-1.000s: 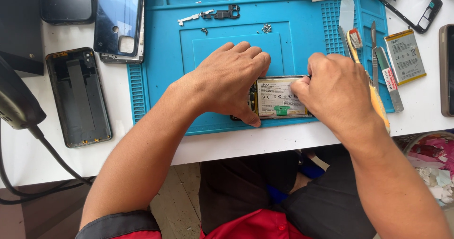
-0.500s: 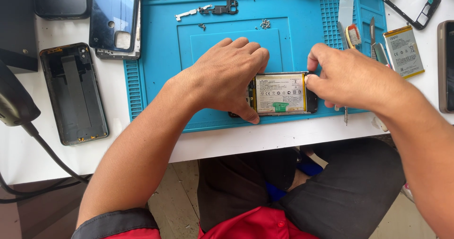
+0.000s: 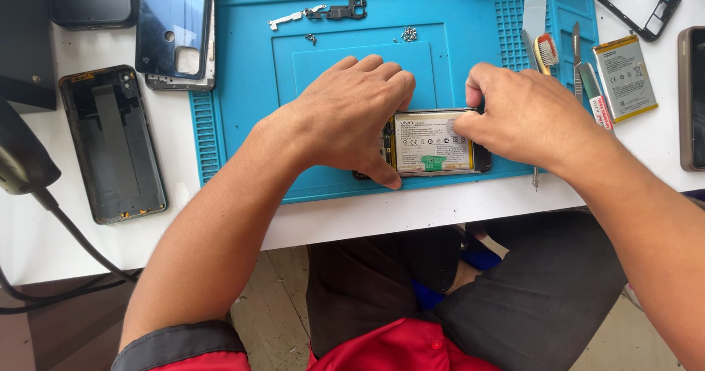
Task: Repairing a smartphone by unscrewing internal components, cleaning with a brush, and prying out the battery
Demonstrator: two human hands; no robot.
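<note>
Head view: white surface (image 3: 455, 209) carries a dark back cover (image 3: 114, 143) near its left edge and a blue mat (image 3: 242, 85). Left hand (image 3: 352, 118) presses flat, fingers curled, on an opened phone (image 3: 433, 143) at the mat's front edge; right hand (image 3: 525, 118) seemingly pinches its battery corner.

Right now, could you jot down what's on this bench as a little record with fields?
Surface: blue work mat on a white table
Centre: opened phone, battery showing
Left hand: pressing down on the phone's left end
Right hand: fingertips on the phone's right end
Left of mat: dark back cover, blue back cover
Right of mat: loose battery, small tools
Top of mat: loose screws
</note>
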